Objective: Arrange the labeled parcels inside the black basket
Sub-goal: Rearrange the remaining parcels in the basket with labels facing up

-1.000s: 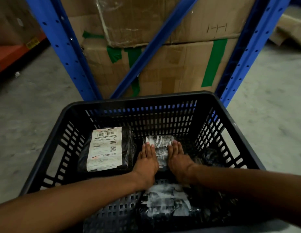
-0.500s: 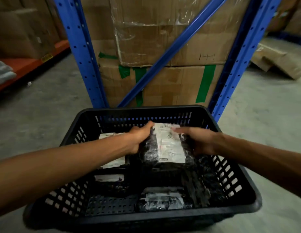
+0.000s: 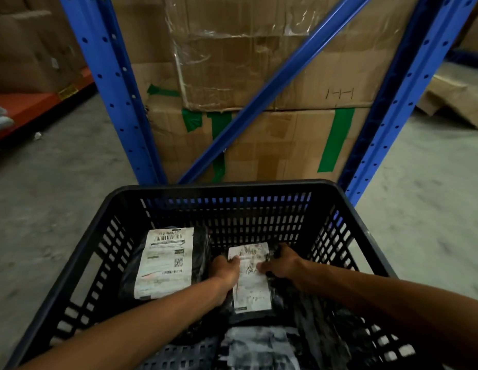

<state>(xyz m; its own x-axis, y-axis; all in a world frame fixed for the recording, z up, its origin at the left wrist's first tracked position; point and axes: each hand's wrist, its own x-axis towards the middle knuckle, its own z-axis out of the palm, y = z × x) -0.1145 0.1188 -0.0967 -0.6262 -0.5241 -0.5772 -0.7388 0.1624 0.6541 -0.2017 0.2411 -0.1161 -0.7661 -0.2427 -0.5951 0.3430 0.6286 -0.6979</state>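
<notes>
inside the black basket [image 3: 120,204] on the concrete floor [image 3: 45,182], both hands hold a black parcel with a white label [image 3: 249,279] near the middle. the left hand [image 3: 225,273] has its grip closed on the parcel's left edge, thumb on the label; the right hand [image 3: 282,264] pinches the right edge. a second labeled parcel [image 3: 165,263] lies flat just to the left. another parcel [image 3: 256,348] sits nearer the camera. behind stand a blue rack [image 3: 109,89] and taped cardboard boxes [image 3: 272,76].

Bare forearms, left hand [image 3: 225,273] without sleeves or rings.
</notes>
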